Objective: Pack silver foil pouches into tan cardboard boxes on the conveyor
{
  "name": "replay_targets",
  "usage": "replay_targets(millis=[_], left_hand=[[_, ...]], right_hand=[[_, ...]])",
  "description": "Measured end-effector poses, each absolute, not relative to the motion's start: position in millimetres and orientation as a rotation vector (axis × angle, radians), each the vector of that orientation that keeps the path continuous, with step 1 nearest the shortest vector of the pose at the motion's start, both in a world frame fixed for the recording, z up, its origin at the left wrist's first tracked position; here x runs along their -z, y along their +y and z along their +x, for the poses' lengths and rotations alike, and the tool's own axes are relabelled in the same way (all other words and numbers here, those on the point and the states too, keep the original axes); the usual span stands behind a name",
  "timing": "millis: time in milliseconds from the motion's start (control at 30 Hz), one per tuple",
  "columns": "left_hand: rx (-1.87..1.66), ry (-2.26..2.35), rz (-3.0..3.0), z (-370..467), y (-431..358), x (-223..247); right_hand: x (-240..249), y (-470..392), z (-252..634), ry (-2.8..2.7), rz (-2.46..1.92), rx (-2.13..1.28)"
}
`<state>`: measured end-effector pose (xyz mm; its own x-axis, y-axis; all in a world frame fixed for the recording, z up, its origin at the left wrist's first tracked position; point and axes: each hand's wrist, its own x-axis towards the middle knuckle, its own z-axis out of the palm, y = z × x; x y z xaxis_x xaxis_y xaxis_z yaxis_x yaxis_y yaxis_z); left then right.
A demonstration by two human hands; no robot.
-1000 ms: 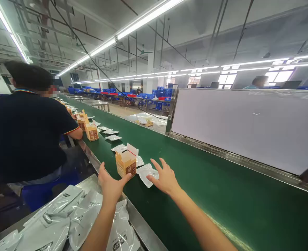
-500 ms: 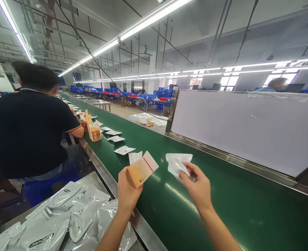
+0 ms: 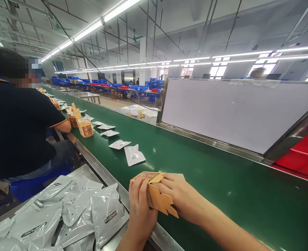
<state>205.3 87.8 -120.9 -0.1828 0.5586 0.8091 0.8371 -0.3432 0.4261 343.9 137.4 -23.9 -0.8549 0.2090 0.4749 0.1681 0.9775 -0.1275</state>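
Note:
My left hand [image 3: 142,205] is closed around a small orange-brown cardboard box [image 3: 157,195], held tilted over the belt's near edge. The box's open end, with its cut flaps apart, faces right. At that end is my right hand [image 3: 183,195], its fingers bent in between the flaps. Its fingertips and whatever they hold are hidden by the box. Left of my hands, printed silver-white pouches [image 3: 109,214] lie heaped on a metal side table [image 3: 117,237]. Beyond the box, a single white pouch [image 3: 134,156] lies flat on the green conveyor belt [image 3: 208,188].
More pouches [image 3: 110,133] lie in a row up the belt, beside open cardboard boxes [image 3: 85,128]. A co-worker [image 3: 20,129] in a dark shirt sits at the left. A white panel [image 3: 208,115] stands along the far side, with red bins [image 3: 302,153] at the right.
The right hand has moved left to the box's open end, and the pouch it held is now out of sight. The box has turned and come lower. The view has swung right.

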Motion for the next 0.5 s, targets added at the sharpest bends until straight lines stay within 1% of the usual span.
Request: replay_targets(millis=[67,133,233,333,367,433,500], left_hand=[[1.558,-1.654,-1.76,207.3,86.5,120.7],[1.611,-1.772,-1.692,208.0,84.8,119.8],[1.66,-1.973,-1.623,210.1,81.0,119.9],[1.683,-1.982,-1.614,216.1,76.8,121.6],[1.693,-1.973,-1.624,218.8,75.7,122.2],[1.687,-1.918,-1.686,224.5,73.9,124.1],[1.637,-1.842,-1.771,229.8,72.1,127.8]], right_hand=[[24.5,130.3,349.4,-2.53,-0.311,-0.284],[23.3,120.9,359.9,-2.359,-0.357,-0.385],[23.6,109.3,375.6,-2.175,-0.501,-0.314],[27.8,103.2,378.9,-2.403,-0.586,-0.122],[29.1,101.9,376.5,-2.522,-0.632,-0.121],[29.7,100.5,368.5,-2.688,-0.765,-0.269],[27.9,101.3,359.1,-2.733,-0.824,-0.531]])
